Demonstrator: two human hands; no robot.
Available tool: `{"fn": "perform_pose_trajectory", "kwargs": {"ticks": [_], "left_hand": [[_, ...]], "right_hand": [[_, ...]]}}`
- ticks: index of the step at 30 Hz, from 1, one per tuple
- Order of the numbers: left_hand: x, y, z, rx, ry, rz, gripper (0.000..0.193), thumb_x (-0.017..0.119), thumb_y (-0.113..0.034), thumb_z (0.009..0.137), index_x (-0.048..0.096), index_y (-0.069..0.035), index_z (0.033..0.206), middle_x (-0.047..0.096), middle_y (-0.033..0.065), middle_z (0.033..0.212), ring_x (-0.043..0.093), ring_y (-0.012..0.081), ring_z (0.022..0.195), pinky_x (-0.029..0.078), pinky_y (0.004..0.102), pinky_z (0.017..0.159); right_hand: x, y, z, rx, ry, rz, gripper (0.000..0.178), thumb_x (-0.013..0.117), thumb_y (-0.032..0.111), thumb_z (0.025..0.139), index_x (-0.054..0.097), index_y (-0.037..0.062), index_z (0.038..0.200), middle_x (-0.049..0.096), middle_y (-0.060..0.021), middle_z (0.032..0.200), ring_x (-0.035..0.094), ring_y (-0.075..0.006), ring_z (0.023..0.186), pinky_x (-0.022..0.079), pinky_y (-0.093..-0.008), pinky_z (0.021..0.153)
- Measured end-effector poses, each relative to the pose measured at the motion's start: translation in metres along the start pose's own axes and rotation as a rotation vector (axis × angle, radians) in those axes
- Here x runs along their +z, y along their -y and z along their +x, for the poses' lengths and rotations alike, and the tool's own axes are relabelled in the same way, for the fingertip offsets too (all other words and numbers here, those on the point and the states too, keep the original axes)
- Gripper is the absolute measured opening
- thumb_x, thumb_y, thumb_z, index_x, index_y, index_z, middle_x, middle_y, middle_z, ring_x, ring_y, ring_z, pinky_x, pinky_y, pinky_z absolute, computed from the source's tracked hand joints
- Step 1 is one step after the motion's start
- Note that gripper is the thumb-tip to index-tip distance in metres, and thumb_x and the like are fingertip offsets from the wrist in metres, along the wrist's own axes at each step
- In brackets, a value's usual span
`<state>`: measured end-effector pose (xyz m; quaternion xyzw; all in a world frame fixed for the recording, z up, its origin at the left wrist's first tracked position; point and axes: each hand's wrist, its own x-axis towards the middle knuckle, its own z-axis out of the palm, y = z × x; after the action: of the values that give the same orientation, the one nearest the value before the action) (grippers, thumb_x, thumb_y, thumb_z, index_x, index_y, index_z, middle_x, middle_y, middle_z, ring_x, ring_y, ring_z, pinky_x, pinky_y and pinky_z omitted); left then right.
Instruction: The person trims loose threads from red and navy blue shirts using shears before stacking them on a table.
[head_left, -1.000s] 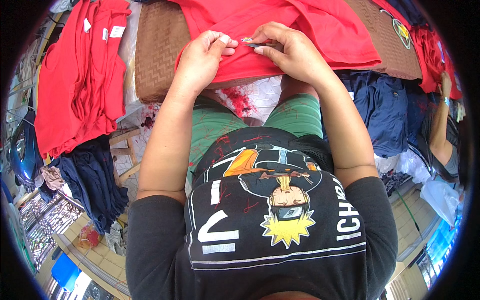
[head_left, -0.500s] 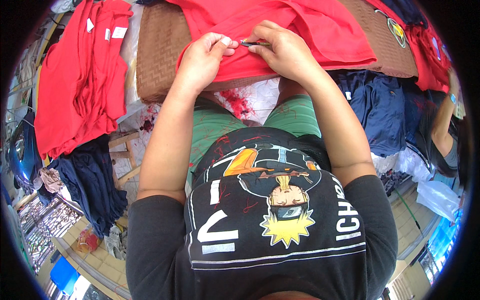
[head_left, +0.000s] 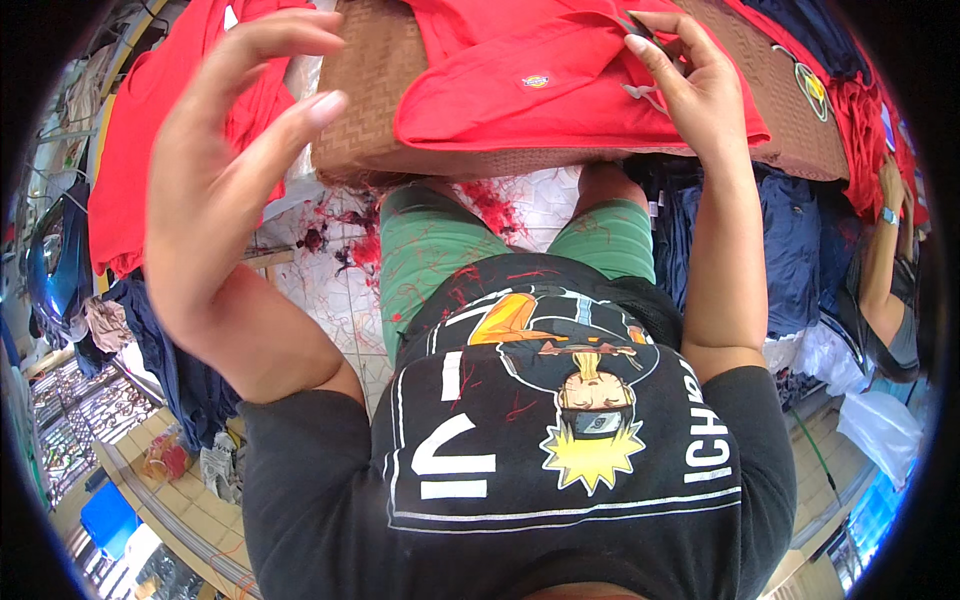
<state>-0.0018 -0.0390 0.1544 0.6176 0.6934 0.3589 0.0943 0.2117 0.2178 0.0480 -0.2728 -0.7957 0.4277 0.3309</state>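
A red garment (head_left: 500, 110) lies folded on the brown woven-patterned padded surface (head_left: 355, 110) in front of me, a small sewn label (head_left: 536, 81) near its middle. My right hand (head_left: 695, 75) is over the garment's right part, its fingers closed on a small dark tool (head_left: 637, 22) that looks like thread snips; most of it is hidden. Beside that wrist, a pale thin strip (head_left: 645, 96) lies on the red cloth. My left hand (head_left: 235, 140) is raised at the left, empty, thumb and fingers apart, in front of a pile of red garments (head_left: 130, 180).
Navy garments (head_left: 780, 240) hang at the right, and dark cloth (head_left: 165, 340) at the left. A pale-yellow cord loop (head_left: 812, 90) lies on the padded surface's right end. Red thread scraps (head_left: 492, 208) litter the floor. Another person's arm (head_left: 880, 250) shows at far right.
My left hand has let go of the garment and swung left and up, opening. My right hand has moved right with the dark tool. The garment's label has come into sight.
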Motion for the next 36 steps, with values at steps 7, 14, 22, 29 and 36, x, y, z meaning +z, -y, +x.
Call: {"fn": "perform_pose_trajectory", "kwargs": {"ticks": [7,14,22,29,36], "left_hand": [[0.094,0.087,-0.014,-0.192,0.107,0.419,0.019,0.072,-0.017,0.077,0.07,-0.01,0.094,0.062,0.0102,0.104,0.057,0.0305,0.102,0.045,0.0409,0.089],[0.073,0.086,-0.01,-0.308,0.094,0.156,0.017,0.072,-0.017,0.08,0.071,-0.002,0.087,0.065,0.0113,0.108,0.062,0.0218,0.1,0.046,0.0313,0.086],[0.024,0.053,-0.04,-0.492,0.465,0.045,0.03,0.066,-0.025,0.086,0.069,0.001,0.099,0.066,0.0206,0.11,0.065,0.0287,0.102,0.05,0.0355,0.083],[0.023,0.054,-0.017,-0.428,0.374,0.201,0.033,0.057,-0.023,0.093,0.063,0.002,0.114,0.064,0.0185,0.116,0.062,0.0243,0.108,0.046,0.0332,0.092],[0.118,0.088,0.022,-0.375,0.105,0.213,0.041,0.068,-0.039,0.082,0.065,-0.006,0.106,0.066,0.0233,0.09,0.065,0.0387,0.088,0.05,0.0451,0.079]], "right_hand": [[-0.005,-0.001,-0.014,-0.054,-0.02,-0.057,0.027,0.068,0.017,0.089,0.064,0.0054,0.113,0.054,0.0048,0.077,0.044,-0.0022,0.069,0.037,-0.0172,0.06],[-0.001,-0.002,-0.018,-0.024,-0.001,0.064,0.026,0.067,0.016,0.089,0.064,0.0055,0.113,0.051,0.0055,0.077,0.043,-0.0021,0.069,0.035,-0.0169,0.06],[-0.002,-0.005,-0.017,-0.015,-0.014,-0.034,0.026,0.068,0.016,0.089,0.064,0.0065,0.113,0.052,0.0057,0.077,0.044,-0.0016,0.068,0.035,-0.0164,0.057],[-0.008,0.005,-0.02,-0.013,-0.031,0.106,0.027,0.068,0.016,0.088,0.063,0.0035,0.112,0.054,0.0046,0.077,0.046,-0.0018,0.067,0.036,-0.0175,0.054],[-0.053,0.138,-0.081,-0.912,1.719,0.749,0.036,0.057,0.032,0.093,0.063,-0.0004,0.108,0.053,0.0018,0.067,0.062,-0.0164,0.061,0.047,-0.0311,0.049]]}}
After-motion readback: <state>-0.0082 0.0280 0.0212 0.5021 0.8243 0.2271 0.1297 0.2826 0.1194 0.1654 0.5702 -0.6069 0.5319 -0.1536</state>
